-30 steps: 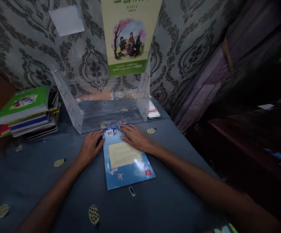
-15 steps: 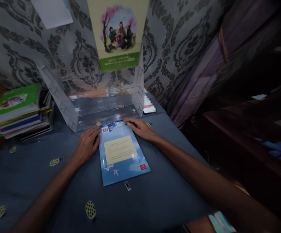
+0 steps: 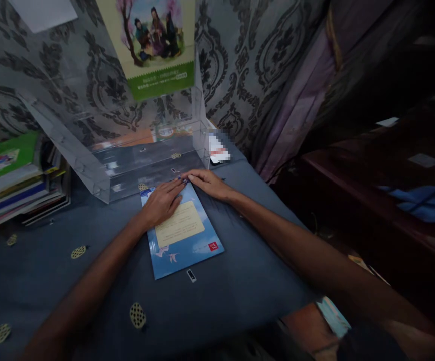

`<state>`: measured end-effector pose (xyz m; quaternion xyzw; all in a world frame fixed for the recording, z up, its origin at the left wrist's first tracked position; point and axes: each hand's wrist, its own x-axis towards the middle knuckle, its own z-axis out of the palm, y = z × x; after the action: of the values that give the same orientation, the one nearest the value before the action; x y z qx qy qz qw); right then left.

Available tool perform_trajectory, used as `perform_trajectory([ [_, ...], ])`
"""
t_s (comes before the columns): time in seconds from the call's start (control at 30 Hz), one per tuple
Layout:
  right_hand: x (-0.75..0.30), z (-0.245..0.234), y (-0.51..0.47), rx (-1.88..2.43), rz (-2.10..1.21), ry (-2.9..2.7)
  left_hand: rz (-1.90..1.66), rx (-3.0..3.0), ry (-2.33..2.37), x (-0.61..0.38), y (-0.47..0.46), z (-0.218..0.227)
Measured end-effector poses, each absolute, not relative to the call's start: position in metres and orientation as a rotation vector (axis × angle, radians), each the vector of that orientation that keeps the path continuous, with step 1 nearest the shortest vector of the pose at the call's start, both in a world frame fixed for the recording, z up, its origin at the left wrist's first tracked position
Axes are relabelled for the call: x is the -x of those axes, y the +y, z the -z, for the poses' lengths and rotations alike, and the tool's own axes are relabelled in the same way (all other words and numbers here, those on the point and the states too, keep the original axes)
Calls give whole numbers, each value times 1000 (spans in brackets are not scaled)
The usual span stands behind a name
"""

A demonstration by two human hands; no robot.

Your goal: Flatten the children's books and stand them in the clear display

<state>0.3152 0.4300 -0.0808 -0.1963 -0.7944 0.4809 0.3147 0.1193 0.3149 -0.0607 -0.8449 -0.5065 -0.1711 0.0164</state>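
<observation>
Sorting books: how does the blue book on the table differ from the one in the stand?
The blue book lies flat on the table; the upright book stands in the clear stand. The blue book shows a cream panel; the upright book shows painted figures above a green band. The left hand and right hand touch only the blue book. Both are illustrated.
</observation>
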Motion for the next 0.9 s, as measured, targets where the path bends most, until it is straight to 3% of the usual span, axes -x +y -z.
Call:
perform_trajectory([
  [0.9, -315, 84, 427, 507, -1127, -2155, 472, 3140, -1245, -177, 242, 43],
])
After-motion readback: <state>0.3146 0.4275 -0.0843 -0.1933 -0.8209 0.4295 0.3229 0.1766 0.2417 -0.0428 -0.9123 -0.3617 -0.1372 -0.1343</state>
